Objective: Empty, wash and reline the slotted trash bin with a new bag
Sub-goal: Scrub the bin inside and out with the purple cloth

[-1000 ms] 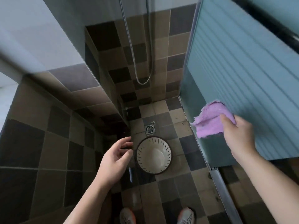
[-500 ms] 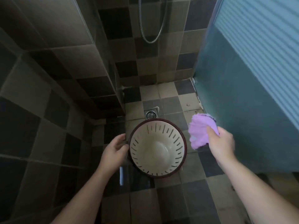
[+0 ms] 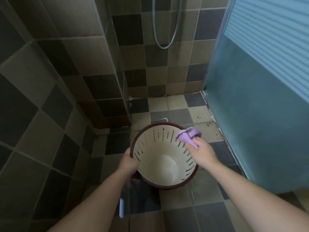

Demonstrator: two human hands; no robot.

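The slotted trash bin [image 3: 160, 164] is cream inside with a dark red rim and stands upright on the tiled shower floor, seen from above. It holds no bag and looks empty. My left hand [image 3: 128, 162] grips the rim on its left side. My right hand [image 3: 203, 154] is closed on a purple cloth [image 3: 189, 135], which rests against the inner wall at the bin's upper right rim.
Checked brown and grey tiled walls [image 3: 66, 81] close in on the left and back. A frosted blue shower door [image 3: 259, 106] stands at the right. A metal shower hose [image 3: 164, 44] hangs on the back wall. The floor drain is mostly hidden behind the bin.
My left hand reached the bin and took hold of its rim. My right hand came down from beside the door and brought the purple cloth onto the bin's upper right rim. The view dropped closer.
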